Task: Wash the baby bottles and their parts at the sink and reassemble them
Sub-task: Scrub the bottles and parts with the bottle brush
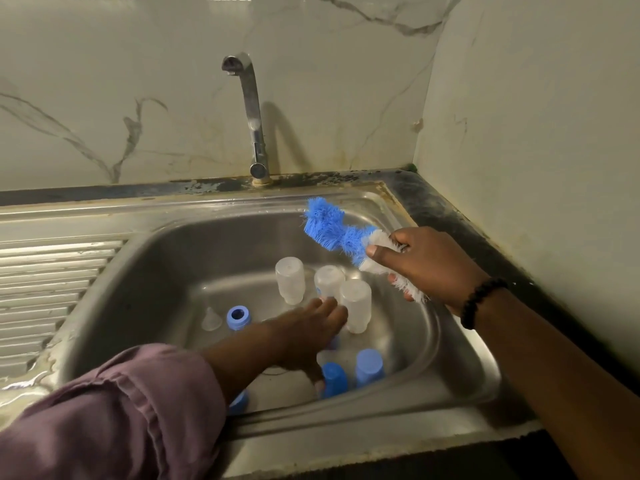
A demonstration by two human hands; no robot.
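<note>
Three frosted baby bottles stand upside down in the steel sink: one at the left, one in the middle, one at the right. My left hand reaches into the basin with fingers stretched, fingertips touching the middle and right bottles. My right hand grips a blue and white bottle brush above the sink's right side, bristles pointing up and left. A clear teat, a blue collar ring and two blue caps lie on the basin floor.
A chrome tap rises behind the basin, with no water running. The ribbed draining board lies to the left. A marble-patterned wall stands behind and a plain wall close on the right. Another blue part shows by my left sleeve.
</note>
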